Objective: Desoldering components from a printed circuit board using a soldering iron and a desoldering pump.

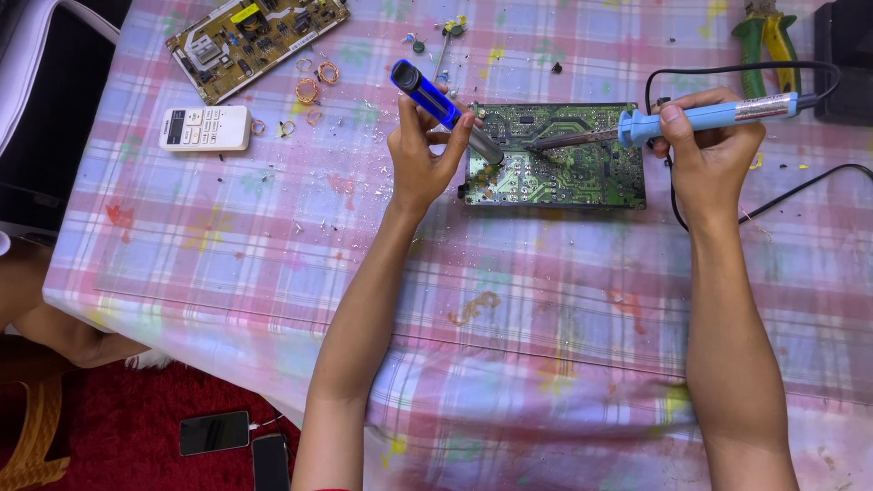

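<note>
**Two tools meet on the green board**

The green circuit board [568, 173] lies flat on the checked tablecloth [273, 245], its long side running left to right. It sits just beyond both hands.

The right hand [705, 150] is closed around a blue soldering iron [691, 116]. The iron lies almost level and points left, and its metal tip touches the board near the middle.

The left hand [420, 155] is closed around a blue solder sucker [436, 98]. The sucker tilts down to the right, with its grey nose on the board's left part.

The two tips are near each other. The sucker's nose sits just left of the iron's tip.
</note>
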